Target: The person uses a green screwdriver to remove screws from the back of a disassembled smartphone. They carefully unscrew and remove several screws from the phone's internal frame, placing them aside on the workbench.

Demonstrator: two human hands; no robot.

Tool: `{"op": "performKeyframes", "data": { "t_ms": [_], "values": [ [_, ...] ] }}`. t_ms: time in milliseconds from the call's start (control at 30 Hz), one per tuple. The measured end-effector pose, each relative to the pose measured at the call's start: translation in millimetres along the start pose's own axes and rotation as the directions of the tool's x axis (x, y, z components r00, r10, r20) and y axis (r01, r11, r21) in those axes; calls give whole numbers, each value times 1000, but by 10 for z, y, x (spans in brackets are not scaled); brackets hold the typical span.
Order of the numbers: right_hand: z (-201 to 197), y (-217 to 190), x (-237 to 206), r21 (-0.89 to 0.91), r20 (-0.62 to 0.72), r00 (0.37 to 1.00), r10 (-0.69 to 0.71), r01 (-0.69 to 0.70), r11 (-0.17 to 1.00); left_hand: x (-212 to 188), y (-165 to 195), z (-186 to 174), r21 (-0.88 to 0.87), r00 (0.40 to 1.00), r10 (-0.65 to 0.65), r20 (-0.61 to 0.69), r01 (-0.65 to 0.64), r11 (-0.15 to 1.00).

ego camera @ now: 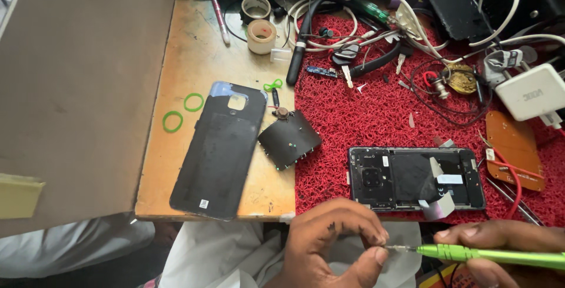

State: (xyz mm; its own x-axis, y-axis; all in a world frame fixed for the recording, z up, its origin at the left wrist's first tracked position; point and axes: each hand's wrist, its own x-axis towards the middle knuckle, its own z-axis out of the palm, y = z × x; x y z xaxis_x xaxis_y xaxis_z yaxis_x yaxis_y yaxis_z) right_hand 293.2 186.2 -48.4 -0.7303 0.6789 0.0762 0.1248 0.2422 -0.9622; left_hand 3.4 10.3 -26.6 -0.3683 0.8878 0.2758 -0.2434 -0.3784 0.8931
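Cluttered wooden bench [176, 76] with red mat [376, 117] under an opened phone [416, 178].

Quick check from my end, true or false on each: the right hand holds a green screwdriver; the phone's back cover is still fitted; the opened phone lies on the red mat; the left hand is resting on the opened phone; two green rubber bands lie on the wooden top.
1. The right hand holds a green screwdriver: true.
2. Back cover still fitted: false. The back cover lies apart on the wooden top.
3. The opened phone lies on the red mat: true.
4. Left hand on the phone: false. The left hand pinches at the screwdriver tip.
5. Two green rubber bands lie on the wooden top: true.
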Motion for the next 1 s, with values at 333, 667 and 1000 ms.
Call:
{"op": "performKeyframes", "data": {
  "t_ms": [333,667,1000],
  "values": [
    [340,-585,431,-93,-81,996,-32,25,995,63,74,11,99,996,-77,-40,80,992],
    [903,-1232,1124,-386,-219,964,-148,53,921,174,-78,-101,874,873,400,277,-402,273],
    [1016,-1197,1324,-289,-53,969,-241,216,933,172,-211,-161,897,873,393,289,-390,208]
  ]
}}
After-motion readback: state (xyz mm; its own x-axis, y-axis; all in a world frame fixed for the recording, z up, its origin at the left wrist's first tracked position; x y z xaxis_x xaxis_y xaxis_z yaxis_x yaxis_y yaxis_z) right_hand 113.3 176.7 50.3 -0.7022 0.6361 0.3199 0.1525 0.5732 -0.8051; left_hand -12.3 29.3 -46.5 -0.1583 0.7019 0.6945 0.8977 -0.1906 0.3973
